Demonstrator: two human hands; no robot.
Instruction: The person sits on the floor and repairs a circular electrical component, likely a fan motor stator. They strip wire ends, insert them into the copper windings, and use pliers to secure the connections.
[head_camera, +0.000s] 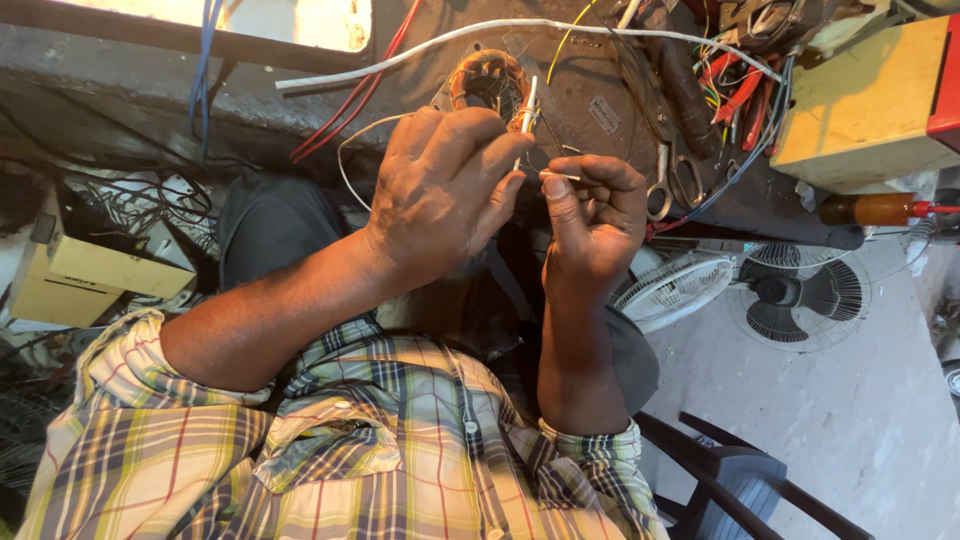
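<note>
My left hand (440, 195) is closed around a slim white-handled tool (527, 106), fingers and thumb clamped on its shaft, its upper end rising just in front of the copper motor winding (490, 85). My right hand (592, 225) sits just right of that winding and a little nearer me, thumb and forefinger pinched together on the end of a thin white wire (560, 176), which reaches toward my left fingertips. The winding itself rests on the dark workbench (120, 90), partly hidden behind my left knuckles. A thin white lead (350, 150) loops out to the winding's left. Right of the winding lie scissors (672, 170), and farther right a tangle of red and coloured wires (735, 85). A thick white cable (400, 55) arcs above the winding.
</note>
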